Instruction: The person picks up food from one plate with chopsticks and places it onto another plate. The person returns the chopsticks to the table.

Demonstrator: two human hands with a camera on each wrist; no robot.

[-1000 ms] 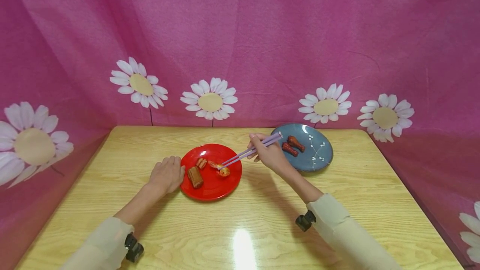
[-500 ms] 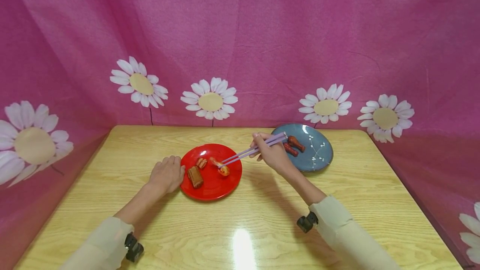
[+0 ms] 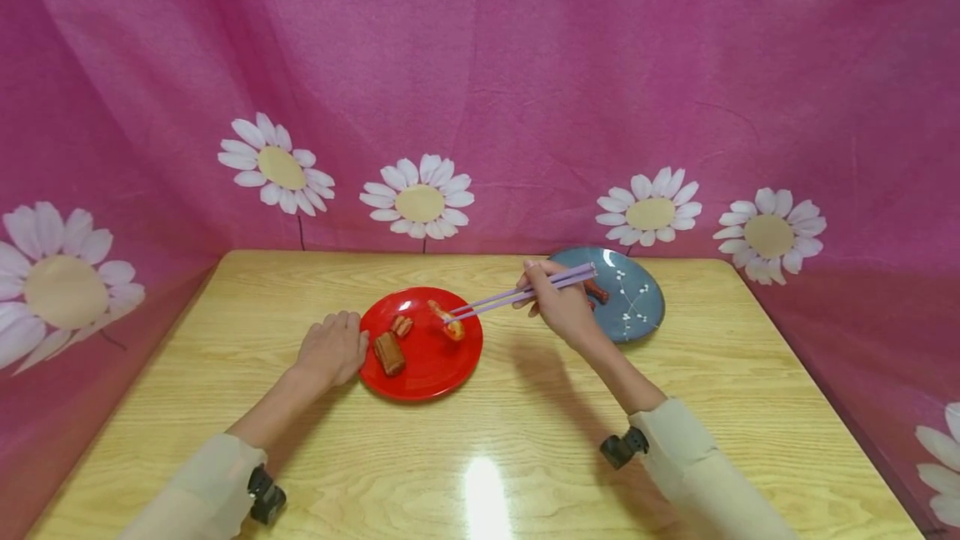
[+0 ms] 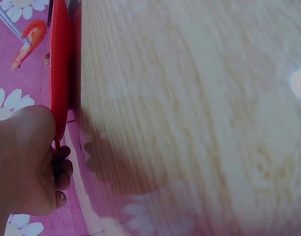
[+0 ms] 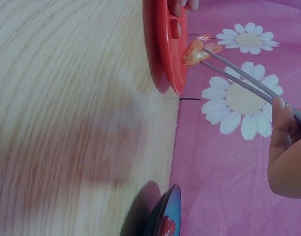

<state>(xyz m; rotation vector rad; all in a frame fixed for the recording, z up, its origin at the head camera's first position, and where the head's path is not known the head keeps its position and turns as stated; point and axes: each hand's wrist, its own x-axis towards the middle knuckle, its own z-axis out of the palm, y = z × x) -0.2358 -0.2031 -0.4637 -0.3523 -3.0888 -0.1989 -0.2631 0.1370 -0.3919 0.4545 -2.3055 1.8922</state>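
Observation:
My right hand (image 3: 557, 302) holds a pair of lilac chopsticks (image 3: 525, 293), their tips pinching an orange shrimp (image 3: 453, 328). In the left wrist view the shrimp (image 4: 32, 37) hangs clear above the red plate (image 4: 60, 73); the right wrist view also shows the shrimp (image 5: 195, 52) between the tips. My left hand (image 3: 332, 348) grips the left rim of the red plate (image 3: 427, 386), thumb over the edge and fingers curled below. On that plate lie a large brown ribbed meat piece (image 3: 389, 353) and a smaller brown one (image 3: 401, 325).
A blue-grey plate (image 3: 637, 327) with white blossom stands at the back right. Its brown-red drumsticks (image 3: 597, 292) are partly hidden by my right hand. Pink cloth (image 3: 525, 107) with daisies hangs behind the wooden table (image 3: 420, 465).
The chopsticks have closed on the shrimp and raised it off the red plate. My right hand has moved slightly up and right; the left hand stays at the rim.

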